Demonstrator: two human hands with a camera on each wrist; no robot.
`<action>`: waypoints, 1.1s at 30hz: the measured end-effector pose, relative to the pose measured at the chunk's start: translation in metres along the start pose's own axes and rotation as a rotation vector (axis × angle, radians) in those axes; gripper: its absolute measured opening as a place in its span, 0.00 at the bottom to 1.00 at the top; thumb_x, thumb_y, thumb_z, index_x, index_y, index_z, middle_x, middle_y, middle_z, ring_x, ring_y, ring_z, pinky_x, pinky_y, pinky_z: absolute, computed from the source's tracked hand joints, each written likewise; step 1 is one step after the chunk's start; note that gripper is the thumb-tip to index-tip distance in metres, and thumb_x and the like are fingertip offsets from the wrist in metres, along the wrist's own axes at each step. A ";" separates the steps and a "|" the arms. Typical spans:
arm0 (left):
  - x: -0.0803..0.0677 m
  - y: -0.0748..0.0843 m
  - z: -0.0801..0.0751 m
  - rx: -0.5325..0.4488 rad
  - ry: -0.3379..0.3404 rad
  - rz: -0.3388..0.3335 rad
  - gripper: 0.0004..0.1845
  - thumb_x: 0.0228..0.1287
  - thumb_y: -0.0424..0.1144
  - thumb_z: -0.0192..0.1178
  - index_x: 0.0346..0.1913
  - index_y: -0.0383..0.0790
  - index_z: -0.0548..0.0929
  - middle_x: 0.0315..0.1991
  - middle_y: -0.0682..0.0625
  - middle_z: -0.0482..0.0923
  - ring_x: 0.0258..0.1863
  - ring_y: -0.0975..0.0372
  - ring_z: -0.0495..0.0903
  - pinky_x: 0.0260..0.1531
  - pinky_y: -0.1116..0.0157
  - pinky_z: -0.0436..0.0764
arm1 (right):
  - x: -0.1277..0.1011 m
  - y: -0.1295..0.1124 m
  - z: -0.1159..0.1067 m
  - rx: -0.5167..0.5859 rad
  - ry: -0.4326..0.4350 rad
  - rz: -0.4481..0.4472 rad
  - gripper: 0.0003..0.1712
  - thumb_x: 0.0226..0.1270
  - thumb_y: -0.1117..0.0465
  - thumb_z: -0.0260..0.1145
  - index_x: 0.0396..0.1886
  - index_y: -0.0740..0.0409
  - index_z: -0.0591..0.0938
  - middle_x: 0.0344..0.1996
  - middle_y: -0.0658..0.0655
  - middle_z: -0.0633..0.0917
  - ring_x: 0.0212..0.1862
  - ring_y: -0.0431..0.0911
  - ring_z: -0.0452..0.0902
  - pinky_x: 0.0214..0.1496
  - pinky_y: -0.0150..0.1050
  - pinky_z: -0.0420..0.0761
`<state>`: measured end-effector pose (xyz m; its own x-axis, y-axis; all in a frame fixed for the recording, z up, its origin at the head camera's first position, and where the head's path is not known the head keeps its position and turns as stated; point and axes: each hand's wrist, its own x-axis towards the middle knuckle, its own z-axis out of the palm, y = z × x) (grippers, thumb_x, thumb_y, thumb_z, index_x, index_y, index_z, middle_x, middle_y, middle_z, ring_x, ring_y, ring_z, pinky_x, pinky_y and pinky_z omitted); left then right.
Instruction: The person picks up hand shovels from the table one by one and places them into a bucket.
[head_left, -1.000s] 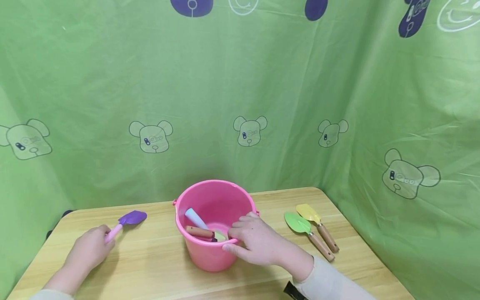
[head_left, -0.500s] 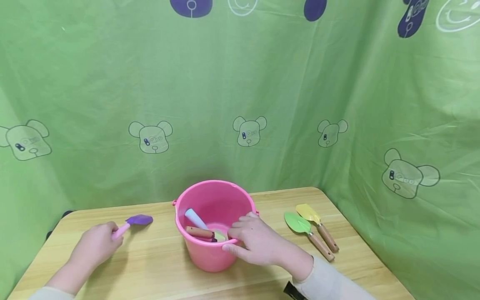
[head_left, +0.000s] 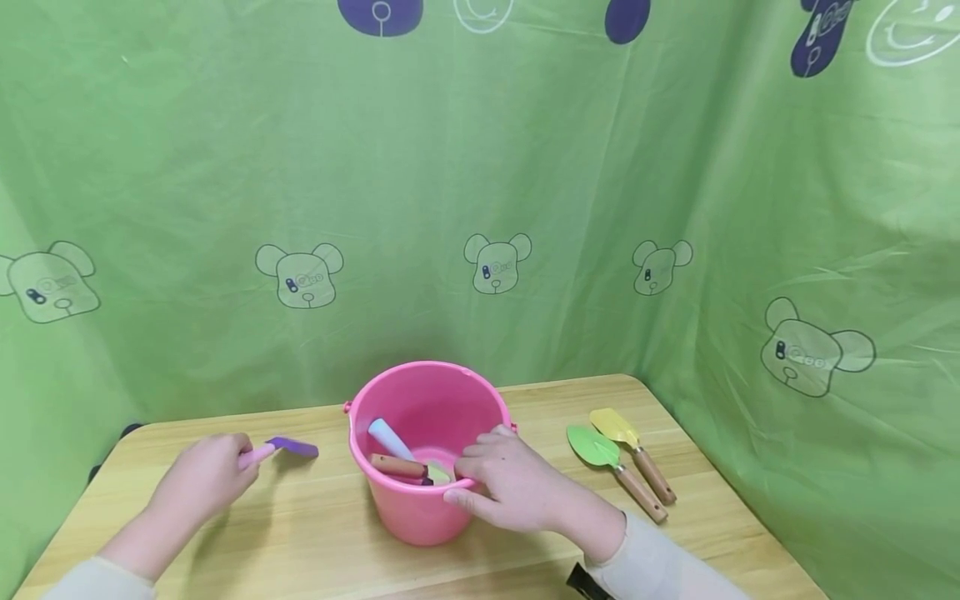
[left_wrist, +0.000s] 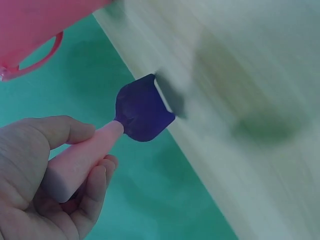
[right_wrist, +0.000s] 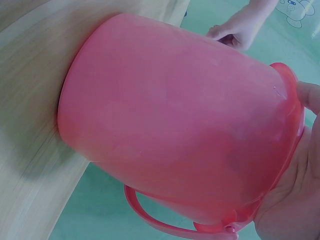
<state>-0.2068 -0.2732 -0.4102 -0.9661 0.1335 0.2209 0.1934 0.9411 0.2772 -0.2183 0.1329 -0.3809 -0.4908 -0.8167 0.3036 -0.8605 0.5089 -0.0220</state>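
Observation:
My left hand (head_left: 206, 477) grips the pink handle of a toy shovel (left_wrist: 142, 110) with a purple blade, the thumb along one side and fingers curled beneath. The shovel is held above the table, left of a pink bucket (head_left: 420, 515). My right hand (head_left: 510, 482) holds the bucket's near right rim, thumb outside and fingers over the inner edge. Inside the bucket lie a light blue handle (head_left: 390, 438) and a wooden-handled tool (head_left: 399, 466) with a pale yellow-green end. Their lower parts are partly hidden by the bucket wall.
A green trowel (head_left: 594, 447) and a yellow trowel (head_left: 615, 426), both wooden-handled, lie on the wooden table (head_left: 300, 533) to the right of the bucket. Green cloth (head_left: 420, 167) with bear prints hangs behind and at both sides.
My left hand has moved rightward with the shovel, toward the bucket, and the blade has turned more edge-on. My right hand stays on the bucket rim.

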 end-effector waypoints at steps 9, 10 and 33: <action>0.003 0.018 -0.008 0.022 0.021 0.067 0.13 0.65 0.42 0.65 0.24 0.41 0.81 0.16 0.55 0.68 0.17 0.62 0.65 0.20 0.61 0.69 | 0.000 0.000 0.000 0.000 -0.009 0.008 0.23 0.77 0.36 0.49 0.24 0.41 0.73 0.21 0.38 0.65 0.30 0.36 0.61 0.44 0.36 0.64; 0.004 0.020 -0.009 0.023 0.018 0.070 0.13 0.66 0.42 0.65 0.23 0.42 0.81 0.16 0.55 0.68 0.16 0.62 0.65 0.20 0.61 0.68 | 0.000 0.000 0.000 -0.001 -0.010 0.010 0.23 0.77 0.36 0.49 0.24 0.41 0.73 0.21 0.38 0.65 0.30 0.36 0.61 0.45 0.36 0.64; 0.012 0.042 -0.021 0.031 0.048 0.179 0.08 0.57 0.39 0.72 0.25 0.43 0.84 0.22 0.56 0.78 0.20 0.65 0.73 0.27 0.59 0.79 | -0.001 0.000 0.000 -0.005 -0.008 0.005 0.23 0.77 0.36 0.49 0.25 0.41 0.75 0.22 0.37 0.66 0.30 0.36 0.61 0.45 0.36 0.64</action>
<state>-0.2064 -0.2389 -0.3760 -0.9074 0.2856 0.3083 0.3556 0.9128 0.2010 -0.2176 0.1331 -0.3811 -0.4964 -0.8160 0.2962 -0.8572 0.5146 -0.0191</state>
